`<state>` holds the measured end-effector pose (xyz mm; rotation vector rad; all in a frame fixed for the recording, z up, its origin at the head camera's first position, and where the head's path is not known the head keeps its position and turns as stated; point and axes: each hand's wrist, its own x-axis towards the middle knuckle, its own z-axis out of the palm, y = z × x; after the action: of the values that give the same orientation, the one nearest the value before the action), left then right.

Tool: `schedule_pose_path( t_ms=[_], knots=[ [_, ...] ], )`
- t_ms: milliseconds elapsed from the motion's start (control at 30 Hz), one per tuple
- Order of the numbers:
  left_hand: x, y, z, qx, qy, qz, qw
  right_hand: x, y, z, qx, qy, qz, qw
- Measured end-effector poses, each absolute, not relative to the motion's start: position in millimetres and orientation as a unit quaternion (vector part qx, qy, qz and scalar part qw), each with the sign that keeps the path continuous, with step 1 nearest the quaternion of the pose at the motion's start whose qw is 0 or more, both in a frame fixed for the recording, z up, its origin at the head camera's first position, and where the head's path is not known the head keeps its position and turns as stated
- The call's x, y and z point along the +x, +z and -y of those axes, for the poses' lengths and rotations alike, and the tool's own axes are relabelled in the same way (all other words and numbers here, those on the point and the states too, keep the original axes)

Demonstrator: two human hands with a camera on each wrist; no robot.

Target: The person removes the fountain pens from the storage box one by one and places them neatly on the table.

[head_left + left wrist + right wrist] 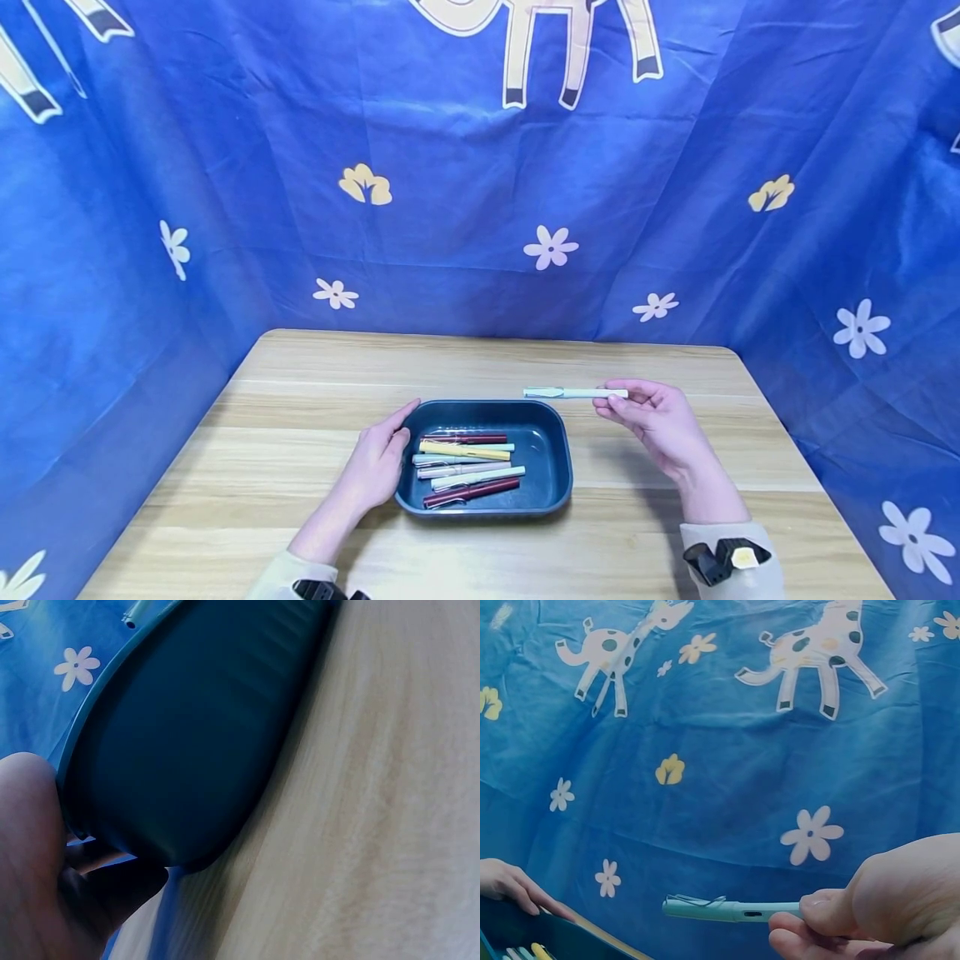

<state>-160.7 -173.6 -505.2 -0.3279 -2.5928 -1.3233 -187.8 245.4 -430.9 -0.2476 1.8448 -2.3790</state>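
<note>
My right hand (pixel 660 417) pinches a mint-green capped pen (pixel 558 392) near one end, between thumb and fingers. The pen is held level in the air beyond the box's back right corner, its clip end pointing left. With my left hand (pixel 378 458) I hold the left end of a dark teal box (pixel 543 500), thumb at the rim and fingers around the outside. Inside the box several pens lie side by side, among them a yellow pen (pixel 461 451), a dark red pen (pixel 472 492) and a pale pen (pixel 480 477).
The box stands on a light wooden table (pixel 637 533). Behind the table and at both sides hangs a blue curtain (pixel 450 275) printed with flowers and animals. Black wrist devices (pixel 723 560) sit over the light sleeves.
</note>
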Motion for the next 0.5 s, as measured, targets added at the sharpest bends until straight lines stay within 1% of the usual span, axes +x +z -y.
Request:
schedule_pose_path(
  t_ms=[233,500],
  knots=[
    [-161,-506,174,-0.113,-0.448,0.88,0.108,-188,-435,-262,-0.078,-0.785,-0.612,0.053],
    [-162,-506,174,-0.115,-0.448,0.88,0.11,-190,-446,-282,-0.091,-0.795,-0.596,0.064]
  ],
)
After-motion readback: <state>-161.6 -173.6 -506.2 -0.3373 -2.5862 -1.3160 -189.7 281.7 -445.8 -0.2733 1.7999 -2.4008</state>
